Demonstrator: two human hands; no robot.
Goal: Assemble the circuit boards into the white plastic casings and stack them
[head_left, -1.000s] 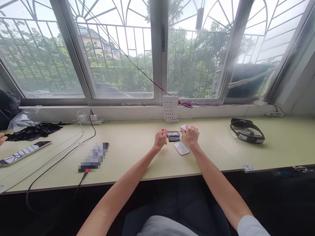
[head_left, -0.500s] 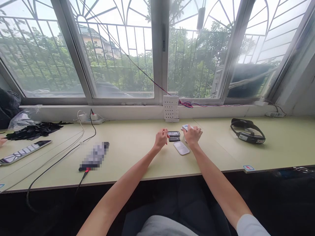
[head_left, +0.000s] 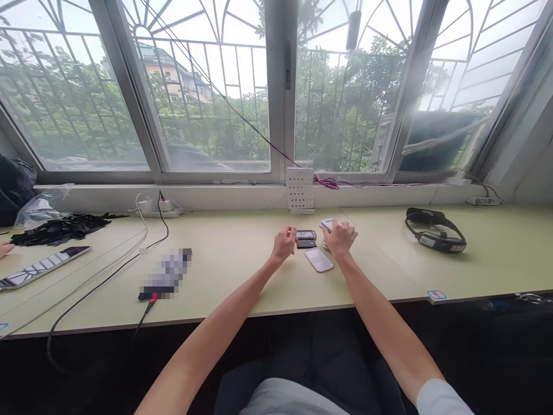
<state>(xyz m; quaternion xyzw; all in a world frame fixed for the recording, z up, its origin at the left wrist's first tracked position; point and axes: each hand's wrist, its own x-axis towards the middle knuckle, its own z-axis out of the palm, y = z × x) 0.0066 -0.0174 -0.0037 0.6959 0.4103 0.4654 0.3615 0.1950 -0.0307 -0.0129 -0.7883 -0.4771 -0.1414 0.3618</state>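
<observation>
My left hand (head_left: 284, 242) is closed beside the left end of a small dark device (head_left: 306, 234); what its fingers hold, if anything, is too small to make out. A black battery-like block (head_left: 306, 244) lies just in front of that device. A white rounded cover (head_left: 318, 260) rests flat on the table, nearer to me. To its upper right, my right hand (head_left: 341, 237) is curled over a pale, phone-like object (head_left: 328, 223), its fingers on the near side. More pale material shows under that hand, mostly hidden.
A blurred phone-shaped object (head_left: 166, 274) with a cable and a long phone (head_left: 43, 267) lie left. Black strips (head_left: 60, 230) sit behind, near another person's hand (head_left: 5, 249). A black headset (head_left: 436, 231) lies right. A white perforated block (head_left: 300, 191) stands at the sill.
My right hand has shifted very slightly to the right and down. My left hand has barely moved, and the cover lies where it was.
</observation>
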